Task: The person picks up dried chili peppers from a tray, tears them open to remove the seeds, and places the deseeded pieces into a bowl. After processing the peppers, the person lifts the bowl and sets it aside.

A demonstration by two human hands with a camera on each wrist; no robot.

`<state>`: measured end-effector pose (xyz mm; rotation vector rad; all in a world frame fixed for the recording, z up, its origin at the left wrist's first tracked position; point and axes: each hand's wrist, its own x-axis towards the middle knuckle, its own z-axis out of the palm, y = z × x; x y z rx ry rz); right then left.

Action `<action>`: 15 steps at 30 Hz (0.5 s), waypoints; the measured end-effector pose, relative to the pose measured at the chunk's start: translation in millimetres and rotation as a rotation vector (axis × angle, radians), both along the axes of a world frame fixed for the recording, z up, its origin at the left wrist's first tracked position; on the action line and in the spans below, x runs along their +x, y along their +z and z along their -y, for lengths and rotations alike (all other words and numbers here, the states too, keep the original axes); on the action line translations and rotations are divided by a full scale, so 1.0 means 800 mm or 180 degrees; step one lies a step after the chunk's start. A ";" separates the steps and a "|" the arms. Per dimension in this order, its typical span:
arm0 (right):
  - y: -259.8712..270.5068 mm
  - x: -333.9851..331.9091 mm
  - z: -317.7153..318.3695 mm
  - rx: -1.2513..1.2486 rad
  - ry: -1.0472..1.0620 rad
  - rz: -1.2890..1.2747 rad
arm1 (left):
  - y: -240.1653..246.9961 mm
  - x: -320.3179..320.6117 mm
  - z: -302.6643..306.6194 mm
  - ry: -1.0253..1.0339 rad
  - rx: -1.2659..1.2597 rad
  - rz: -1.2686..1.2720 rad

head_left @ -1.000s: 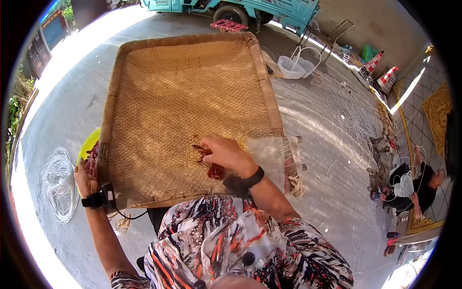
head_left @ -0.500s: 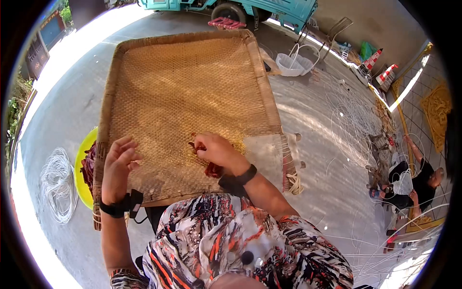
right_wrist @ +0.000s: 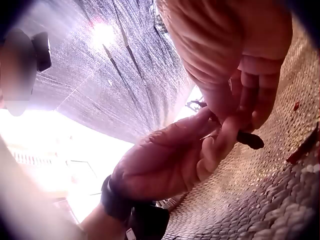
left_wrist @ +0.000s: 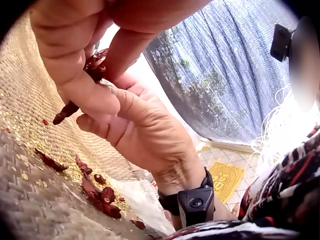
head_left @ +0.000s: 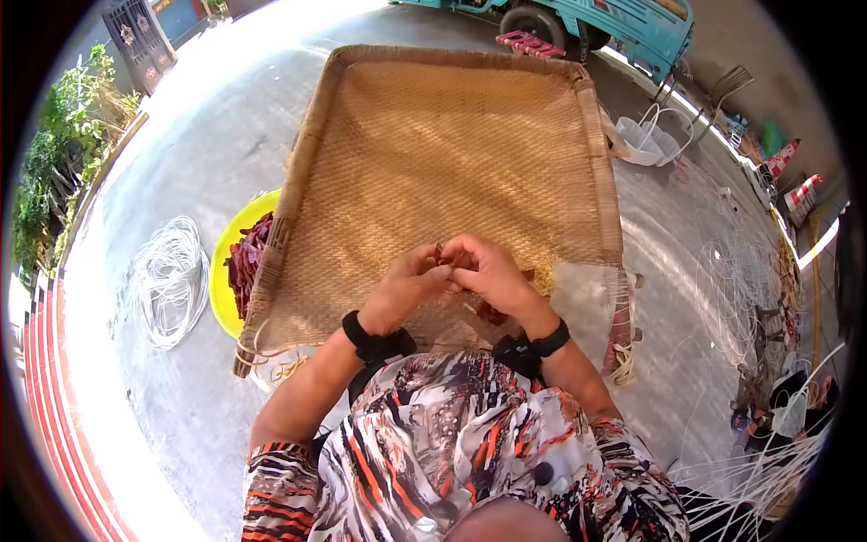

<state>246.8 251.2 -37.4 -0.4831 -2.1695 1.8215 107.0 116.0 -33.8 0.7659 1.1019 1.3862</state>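
Observation:
Over the near part of a large woven tray (head_left: pixel 452 135), my left hand (head_left: pixel 405 287) and right hand (head_left: pixel 495 278) meet. Both pinch one dried red chili (left_wrist: pixel 65 112) between thumbs and fingers; its dark tip pokes out past the fingers in both wrist views. Most of its middle is hidden by the hands. Below them, torn chili pieces (left_wrist: pixel 100 197) lie among scattered pale yellow seeds (head_left: pixel 545 271). To the left of the tray, a yellow-green basin (head_left: pixel 221 289) holds a heap of dried red chilies (head_left: pixel 246 262).
A coil of white cord (head_left: pixel 172 285) lies on the concrete left of the basin. White baskets (head_left: pixel 650 140) and loose white strands (head_left: pixel 731 280) are on the ground to the right. A teal cargo vehicle (head_left: pixel 623 32) and striped cones (head_left: pixel 801 194) stand farther off. Another person sits at far right.
My left hand has come from the basin across the tray to my right hand. The right hand has left the chili pieces and joined it. The head view has turned left.

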 end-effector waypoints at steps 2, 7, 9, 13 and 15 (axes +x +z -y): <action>0.008 0.002 0.005 -0.0121 0.0060 -0.0079 | -0.003 0.003 0.004 0.0245 0.0055 0.0111; 0.025 0.023 -0.019 0.0997 -0.0354 -0.0007 | 0.013 -0.028 0.013 0.0897 -0.0136 -0.0056; 0.026 0.044 -0.043 0.1404 -0.0370 0.0343 | 0.024 -0.055 0.030 0.1254 0.0032 -0.0062; -0.009 0.089 -0.084 0.2051 -0.0350 0.0705 | 0.034 -0.149 0.089 0.2480 0.0386 0.0117; -0.012 0.097 -0.087 0.2196 -0.0465 0.0952 | 0.038 -0.178 0.114 0.3049 0.0611 0.0453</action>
